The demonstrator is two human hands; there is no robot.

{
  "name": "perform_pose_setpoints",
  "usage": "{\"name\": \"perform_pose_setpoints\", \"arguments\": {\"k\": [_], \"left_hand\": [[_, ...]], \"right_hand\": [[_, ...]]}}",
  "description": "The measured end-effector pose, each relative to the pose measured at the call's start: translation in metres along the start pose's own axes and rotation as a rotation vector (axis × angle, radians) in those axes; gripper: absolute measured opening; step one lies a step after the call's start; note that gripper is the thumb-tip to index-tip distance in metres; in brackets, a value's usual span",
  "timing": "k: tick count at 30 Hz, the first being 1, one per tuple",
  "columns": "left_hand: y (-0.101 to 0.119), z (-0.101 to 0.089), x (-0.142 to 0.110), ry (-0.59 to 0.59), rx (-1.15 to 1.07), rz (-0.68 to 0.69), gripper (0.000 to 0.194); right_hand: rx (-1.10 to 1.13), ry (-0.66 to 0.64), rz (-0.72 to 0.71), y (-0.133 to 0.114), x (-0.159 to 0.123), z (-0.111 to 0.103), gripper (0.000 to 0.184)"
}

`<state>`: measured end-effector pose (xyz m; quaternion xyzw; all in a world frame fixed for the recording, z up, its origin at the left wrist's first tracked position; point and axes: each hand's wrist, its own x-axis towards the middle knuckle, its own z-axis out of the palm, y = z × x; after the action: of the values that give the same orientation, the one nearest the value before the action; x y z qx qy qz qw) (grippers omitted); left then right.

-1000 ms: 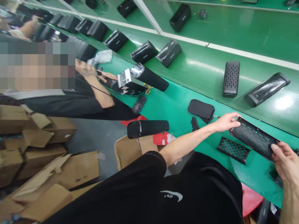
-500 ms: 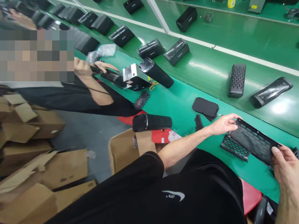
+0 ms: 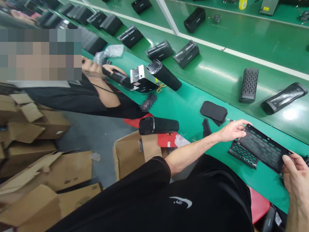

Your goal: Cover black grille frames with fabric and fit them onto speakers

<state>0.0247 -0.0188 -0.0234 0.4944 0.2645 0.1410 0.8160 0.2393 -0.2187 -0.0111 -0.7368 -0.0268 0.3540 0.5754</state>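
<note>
Black slotted panel [image 3: 263, 149] is in both your hands, raised above the bench, its long axis slanting from upper left down to lower right, roughly along the line of the bench's far edge. Its broad face, with dark sheeting over the slots, is turned up toward you. Your left hand [image 3: 232, 131] pinches the upper-left end between thumb and fingers; your right hand [image 3: 295, 170] pinches the lower-right end, thumb on the near face.

Just beyond its lower-left side, a perforated grille [image 3: 242, 154] lies on the green bench [image 3: 190, 108], partly hidden by the panel and slanting much the same way. Farther left you have a small black piece [image 3: 206, 127] and a stack of dark sheets [image 3: 212, 111].

Past the bench edge, a speaker with oval holes [image 3: 249, 85] and a shiny cylinder [image 3: 284, 98] sit on the glossy green surface [image 3: 217, 74]; more black speakers line it to the upper left. On your left, a dark cylindrical speaker [image 3: 159, 125] lies at the near edge, a co-worker's hand [image 3: 93, 69] is beside a dark device, and opened cartons [image 3: 72, 170] crowd the grey floor [image 3: 96, 135].
</note>
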Motion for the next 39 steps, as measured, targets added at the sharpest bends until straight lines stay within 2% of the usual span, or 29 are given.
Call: {"name": "perform_pose_setpoints", "arguments": {"k": [16,23,29,39], "left_hand": [[0.0,0.002,0.003,-0.001,0.095,0.02,0.05],[0.006,0.002,0.001,-0.007,0.089,0.013,0.054],[0.006,0.0,0.0,-0.008,0.072,0.035,0.055],[0.005,-0.001,-0.002,-0.017,0.04,0.042,0.055]], "right_hand": [[-0.075,0.115,-0.001,-0.002,-0.003,0.003,0.06],[-0.07,0.105,-0.024,-0.002,-0.003,0.004,0.061],[-0.022,0.047,-0.076,-0.003,-0.002,0.006,0.061],[-0.046,0.037,-0.069,0.001,0.001,0.002,0.061]]}}
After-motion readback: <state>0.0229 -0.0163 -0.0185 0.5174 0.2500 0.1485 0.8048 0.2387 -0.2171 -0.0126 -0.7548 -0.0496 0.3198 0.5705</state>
